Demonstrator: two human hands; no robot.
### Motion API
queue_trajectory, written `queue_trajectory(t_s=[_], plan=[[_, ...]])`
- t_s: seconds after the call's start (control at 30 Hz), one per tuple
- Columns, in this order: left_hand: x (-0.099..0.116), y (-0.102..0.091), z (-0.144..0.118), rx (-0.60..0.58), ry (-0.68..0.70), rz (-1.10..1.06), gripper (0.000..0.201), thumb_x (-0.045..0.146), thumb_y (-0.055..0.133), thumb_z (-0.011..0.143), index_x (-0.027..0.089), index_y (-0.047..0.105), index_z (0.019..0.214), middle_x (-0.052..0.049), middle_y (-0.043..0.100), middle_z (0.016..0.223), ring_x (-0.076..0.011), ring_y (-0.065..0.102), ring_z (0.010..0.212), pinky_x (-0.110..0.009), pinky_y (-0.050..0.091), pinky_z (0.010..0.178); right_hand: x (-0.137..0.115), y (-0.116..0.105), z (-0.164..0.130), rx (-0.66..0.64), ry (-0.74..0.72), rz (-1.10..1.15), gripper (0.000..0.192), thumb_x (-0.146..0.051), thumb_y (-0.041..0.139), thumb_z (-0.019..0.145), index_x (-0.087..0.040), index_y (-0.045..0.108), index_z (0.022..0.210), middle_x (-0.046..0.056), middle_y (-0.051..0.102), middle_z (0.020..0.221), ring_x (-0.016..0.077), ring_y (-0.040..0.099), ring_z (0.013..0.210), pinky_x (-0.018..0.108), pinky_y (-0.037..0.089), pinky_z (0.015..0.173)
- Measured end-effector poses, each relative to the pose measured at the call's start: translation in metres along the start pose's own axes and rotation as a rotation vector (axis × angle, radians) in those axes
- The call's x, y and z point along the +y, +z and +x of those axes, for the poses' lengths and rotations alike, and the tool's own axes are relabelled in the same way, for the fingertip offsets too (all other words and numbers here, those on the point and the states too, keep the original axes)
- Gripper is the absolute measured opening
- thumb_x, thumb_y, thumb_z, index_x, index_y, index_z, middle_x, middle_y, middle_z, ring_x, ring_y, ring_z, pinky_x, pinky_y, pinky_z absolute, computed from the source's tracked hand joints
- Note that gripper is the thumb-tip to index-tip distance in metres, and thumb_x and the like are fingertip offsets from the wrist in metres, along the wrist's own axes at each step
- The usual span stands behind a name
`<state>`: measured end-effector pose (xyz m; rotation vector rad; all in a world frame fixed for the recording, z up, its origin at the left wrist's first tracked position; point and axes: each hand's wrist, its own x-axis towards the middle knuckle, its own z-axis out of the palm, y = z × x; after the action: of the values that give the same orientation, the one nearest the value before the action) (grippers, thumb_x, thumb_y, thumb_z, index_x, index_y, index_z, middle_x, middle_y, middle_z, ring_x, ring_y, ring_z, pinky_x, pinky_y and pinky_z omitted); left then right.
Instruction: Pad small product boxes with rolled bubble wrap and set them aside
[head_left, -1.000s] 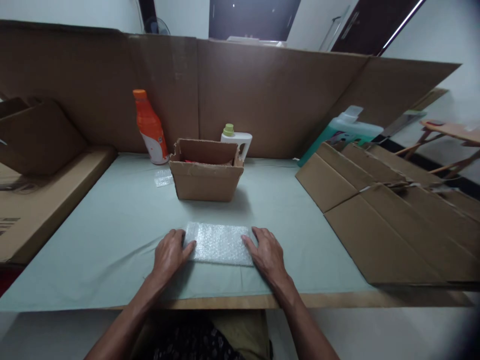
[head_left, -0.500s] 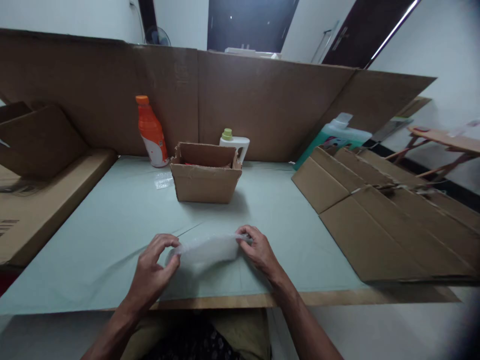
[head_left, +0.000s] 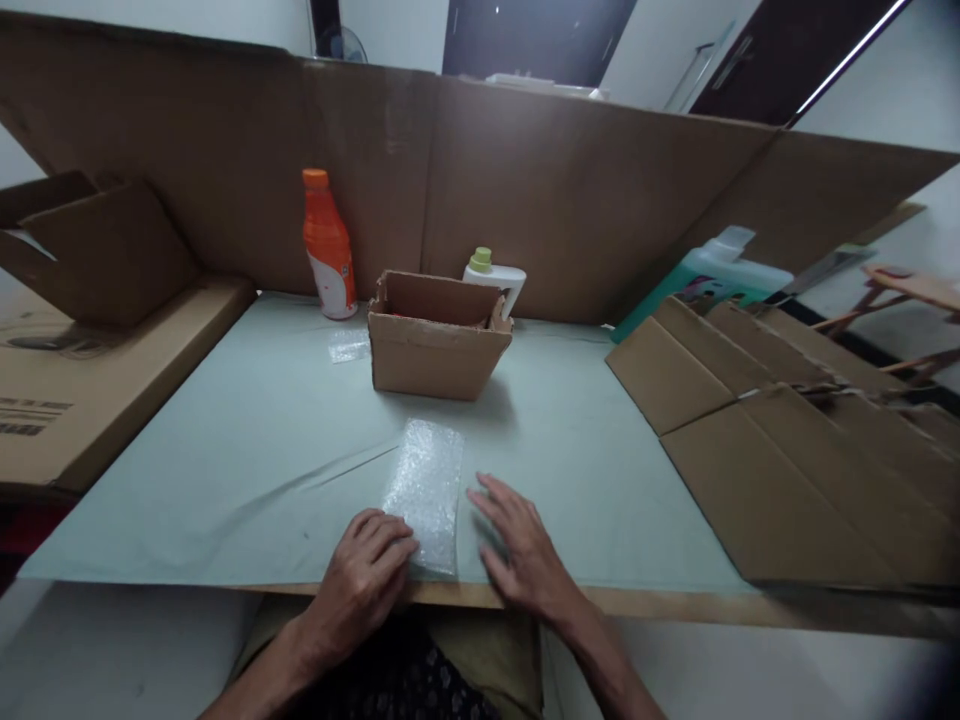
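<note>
From where I stand, a flat, clear rectangular piece of bubble wrap lies at the near edge of the pale green cloth-covered counter, right in front of the seated person. Its long axis runs away from the body, the far end pointing toward an open brown cardboard box, with bare cloth between the two.

The piece sits between the two hands, and the left is the nearer one. That left hand has its bent fingers over the near left corner, touching the plastic; its thumb is hidden, so I can't tell whether it pinches or merely presses. The right hand is open and a little blurred, fingers spread, just beside the long right edge with a narrow gap and nothing in its grasp.

Behind the box stands a white plastic bottle with a green cap.
</note>
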<state>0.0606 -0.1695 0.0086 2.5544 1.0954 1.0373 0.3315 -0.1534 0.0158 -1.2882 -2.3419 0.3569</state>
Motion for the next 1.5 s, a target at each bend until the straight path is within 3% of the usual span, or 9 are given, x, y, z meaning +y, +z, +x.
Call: queue_trajectory(t_s=[0.13,0.23,0.33,0.63,0.77,0.9,1.17,1.3,1.5], plan=[[0.001,0.002,0.004,-0.059,-0.028,-0.135,0.027,0.003,0.048,0.091,0.019,0.061,0.109,-0.007,0.07,0.096,-0.0203,0.063,0.088,-0.036,0.053,0.079,-0.038,0.01,-0.006,-0.028,-0.059,0.081,0.073,-0.012,0.059,0.08,-0.026,0.042,0.15,0.011,0.048,0.154,0.0291,0.044,0.141,0.05,0.042,0.111],[-0.004,0.0,0.005,-0.033,-0.102,-0.169,0.033,0.011,0.055,0.09,0.02,0.06,0.121,-0.011,0.07,0.109,-0.0237,0.064,0.101,-0.039,0.054,0.088,-0.044,0.029,0.006,0.095,0.027,0.218,0.045,-0.011,0.055,0.087,-0.026,0.063,0.129,0.009,0.073,0.118,0.025,0.066,0.111,0.044,0.053,0.096],[-0.013,-0.003,0.002,-0.03,-0.174,-0.192,0.042,0.018,0.062,0.087,0.021,0.058,0.129,-0.013,0.068,0.123,-0.0274,0.062,0.114,-0.044,0.052,0.097,-0.041,0.04,0.019,0.175,0.19,0.378,0.026,-0.018,0.055,0.092,-0.025,0.072,0.11,0.007,0.076,0.098,0.0225,0.07,0.092,0.037,0.057,0.083],[-0.032,0.018,0.012,0.061,-0.533,-0.306,0.025,0.027,0.055,0.092,0.019,0.068,0.112,-0.008,0.074,0.098,-0.0202,0.07,0.088,-0.032,0.056,0.079,-0.044,0.034,0.016,0.24,0.362,0.342,0.044,-0.029,0.061,0.092,-0.023,0.059,0.135,0.007,0.074,0.101,0.0226,0.07,0.086,0.035,0.056,0.08],[-0.035,0.023,0.023,0.017,-0.5,-0.285,0.03,0.022,0.054,0.091,0.021,0.066,0.118,-0.006,0.071,0.101,-0.0193,0.068,0.092,-0.032,0.055,0.082,-0.054,0.028,0.002,0.4,0.116,0.052,0.052,-0.02,0.061,0.091,-0.027,0.051,0.141,0.012,0.067,0.124,0.0287,0.063,0.114,0.045,0.051,0.094],[-0.039,0.022,0.028,-0.009,-0.488,-0.275,0.03,0.02,0.054,0.089,0.021,0.066,0.117,-0.005,0.069,0.1,-0.019,0.067,0.089,-0.031,0.055,0.081,-0.059,0.031,0.011,0.158,-0.029,-0.033,0.047,-0.014,0.059,0.09,-0.023,0.056,0.136,0.013,0.062,0.139,0.032,0.054,0.129,0.049,0.048,0.1],[-0.024,0.0,0.004,0.048,-0.271,-0.253,0.036,0.024,0.061,0.09,0.022,0.061,0.126,-0.013,0.059,0.134,-0.0275,0.055,0.124,-0.047,0.048,0.103,-0.053,0.024,0.031,0.046,0.101,0.152,0.026,-0.016,0.054,0.098,-0.02,0.068,0.119,0.007,0.077,0.105,0.0227,0.068,0.095,0.041,0.051,0.088],[-0.023,0.001,0.007,-0.013,-0.293,-0.279,0.028,0.02,0.055,0.094,0.021,0.062,0.12,-0.008,0.071,0.109,-0.023,0.064,0.102,-0.041,0.053,0.09,-0.054,0.018,0.028,-0.019,0.229,0.251,0.025,-0.02,0.055,0.098,-0.022,0.068,0.119,0.005,0.077,0.111,0.0218,0.069,0.099,0.038,0.052,0.088],[-0.038,0.016,0.03,-0.064,-0.441,-0.235,0.03,0.026,0.055,0.093,0.019,0.063,0.121,-0.008,0.069,0.103,-0.0224,0.066,0.092,-0.037,0.055,0.082,-0.058,0.022,0.025,0.163,0.167,-0.037,0.031,-0.022,0.062,0.092,-0.02,0.065,0.123,0.012,0.07,0.119,0.0297,0.062,0.108,0.047,0.048,0.092]])
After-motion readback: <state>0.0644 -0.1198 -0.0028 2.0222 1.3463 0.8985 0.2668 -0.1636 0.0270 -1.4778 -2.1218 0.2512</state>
